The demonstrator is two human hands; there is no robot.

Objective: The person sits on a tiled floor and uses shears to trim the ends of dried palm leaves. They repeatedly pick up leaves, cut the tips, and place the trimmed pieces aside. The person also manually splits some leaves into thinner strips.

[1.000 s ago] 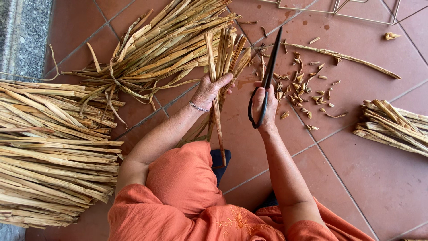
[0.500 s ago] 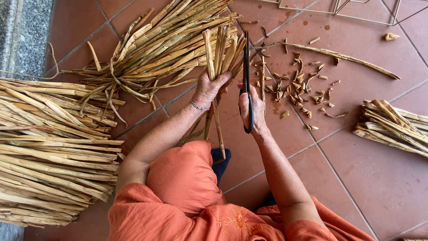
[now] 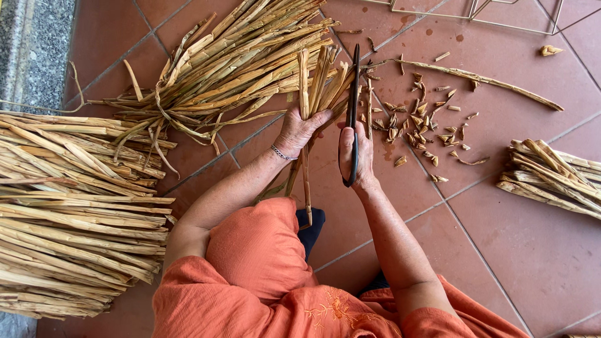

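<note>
Dried stalks gripped for trimming, with the shears now turned upright.

From the left, we see a big stack of dried stalks (image 3: 69, 206) on the tiled floor (image 3: 532, 250), then a loose heap (image 3: 231, 62). Our left hand (image 3: 299, 130) closes its fingers around a small bunch of stalks (image 3: 316, 81). Our right hand (image 3: 355, 153) grips black shears (image 3: 354, 106), which have swung from a slant to stand beside the bunch, blades seemingly closed, so a cut looks near. Right of them lie cut scraps (image 3: 419, 125) and a trimmed bundle (image 3: 551, 178).
</note>
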